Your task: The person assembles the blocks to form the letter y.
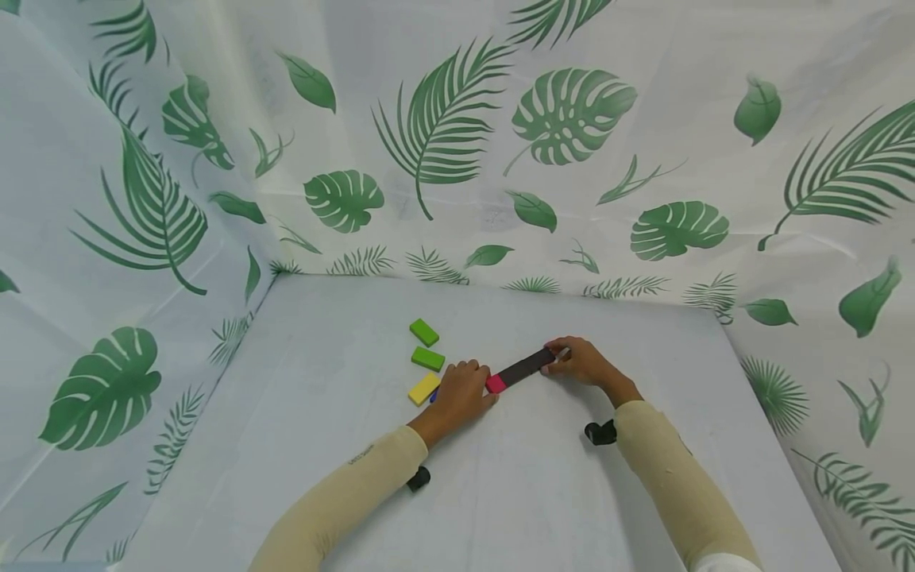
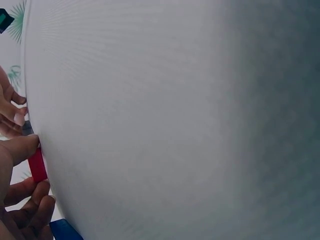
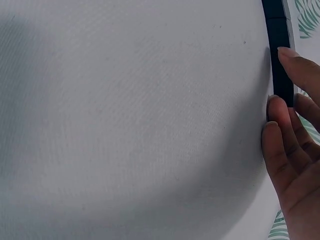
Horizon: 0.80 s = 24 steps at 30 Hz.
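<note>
My left hand [image 1: 461, 389] pinches a red block [image 1: 496, 384] between thumb and fingers; the left wrist view shows the red block [image 2: 38, 166] closely. From the red block a dark row of black blocks [image 1: 523, 369] runs up to the right on the table. A seam crosses the black row in the right wrist view, where the near black block [image 3: 281, 75] shows. My right hand [image 1: 582, 363] grips that row's far end with thumb and fingers. Beside my left hand, a blue block [image 1: 434, 395] is mostly hidden; the left wrist view shows part of this blue block [image 2: 65, 230].
A yellow block [image 1: 424, 388] lies left of my left hand, with two green blocks [image 1: 427, 358] behind it. The pale table [image 1: 529, 485] ends at a leaf-patterned sheet [image 1: 457, 230] at the back and sides. Black wrist devices [image 1: 600, 433] hang under both forearms.
</note>
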Available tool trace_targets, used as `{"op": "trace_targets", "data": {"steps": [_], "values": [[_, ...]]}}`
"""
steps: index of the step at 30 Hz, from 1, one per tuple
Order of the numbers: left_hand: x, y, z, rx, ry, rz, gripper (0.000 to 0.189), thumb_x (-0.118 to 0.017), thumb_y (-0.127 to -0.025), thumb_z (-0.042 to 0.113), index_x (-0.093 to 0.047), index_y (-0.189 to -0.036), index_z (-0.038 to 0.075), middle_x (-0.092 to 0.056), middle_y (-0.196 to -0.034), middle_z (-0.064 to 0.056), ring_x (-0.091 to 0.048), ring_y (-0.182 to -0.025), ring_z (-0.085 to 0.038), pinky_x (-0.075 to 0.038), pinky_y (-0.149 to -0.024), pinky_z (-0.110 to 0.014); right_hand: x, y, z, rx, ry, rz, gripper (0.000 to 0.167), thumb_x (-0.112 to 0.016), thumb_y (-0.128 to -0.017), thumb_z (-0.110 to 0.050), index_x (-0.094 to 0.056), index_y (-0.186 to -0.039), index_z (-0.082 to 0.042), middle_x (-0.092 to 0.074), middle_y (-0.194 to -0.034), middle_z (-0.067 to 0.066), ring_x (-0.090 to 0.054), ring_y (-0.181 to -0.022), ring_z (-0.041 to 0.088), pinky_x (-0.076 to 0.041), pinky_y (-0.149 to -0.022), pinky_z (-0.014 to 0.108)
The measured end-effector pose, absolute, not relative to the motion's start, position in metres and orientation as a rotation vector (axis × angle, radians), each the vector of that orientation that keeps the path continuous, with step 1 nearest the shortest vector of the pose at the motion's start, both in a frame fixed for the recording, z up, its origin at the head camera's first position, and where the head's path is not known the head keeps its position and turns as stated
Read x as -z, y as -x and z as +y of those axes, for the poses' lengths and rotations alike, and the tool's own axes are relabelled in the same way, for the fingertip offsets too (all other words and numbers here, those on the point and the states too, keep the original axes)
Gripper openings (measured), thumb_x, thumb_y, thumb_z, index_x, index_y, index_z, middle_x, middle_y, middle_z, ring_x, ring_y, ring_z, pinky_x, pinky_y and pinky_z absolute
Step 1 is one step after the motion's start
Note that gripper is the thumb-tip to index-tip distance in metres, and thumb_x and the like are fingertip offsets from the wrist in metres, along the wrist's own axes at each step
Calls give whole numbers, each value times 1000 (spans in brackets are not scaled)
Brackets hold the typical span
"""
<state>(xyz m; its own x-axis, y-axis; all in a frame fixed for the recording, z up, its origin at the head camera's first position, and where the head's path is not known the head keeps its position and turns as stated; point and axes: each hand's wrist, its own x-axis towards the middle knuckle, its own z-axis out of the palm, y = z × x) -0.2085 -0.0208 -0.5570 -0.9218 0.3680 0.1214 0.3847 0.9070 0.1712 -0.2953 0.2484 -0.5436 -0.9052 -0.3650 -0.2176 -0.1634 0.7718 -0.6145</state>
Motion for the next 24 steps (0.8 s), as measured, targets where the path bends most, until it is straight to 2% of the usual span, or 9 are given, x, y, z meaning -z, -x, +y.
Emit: {"op": "trace_targets", "data": {"steps": [11,18,24], "values": [[557,209,-21,312,591,-2992,42,-74,-89,47,-71,-111,11,-68,-96,0,-60,-86,-15,-41,-70,-27,542,292,246,872,354,2626,60,-80,-85,-28,-59,-135,-2,-64,-119,18,-61,-100,27,-48,-83,40],[556,207,-23,318,582,-3008,45,-74,-88,49,-69,-112,11,-67,-99,-1,-60,-87,-16,-43,-74,-30,540,289,244,871,392,2634,63,-80,-86,-28,-56,-138,-2,-62,-125,20,-62,-103,29,-50,-86,43],[556,207,-26,313,575,-3032,63,-75,-86,50,-60,-132,10,-66,-118,-6,-62,-104,-20,-48,-88,-37,538,284,244,868,391,2651,66,-79,-86,-34,-56,-138,-2,-61,-128,21,-62,-104,30,-50,-87,46]]}}
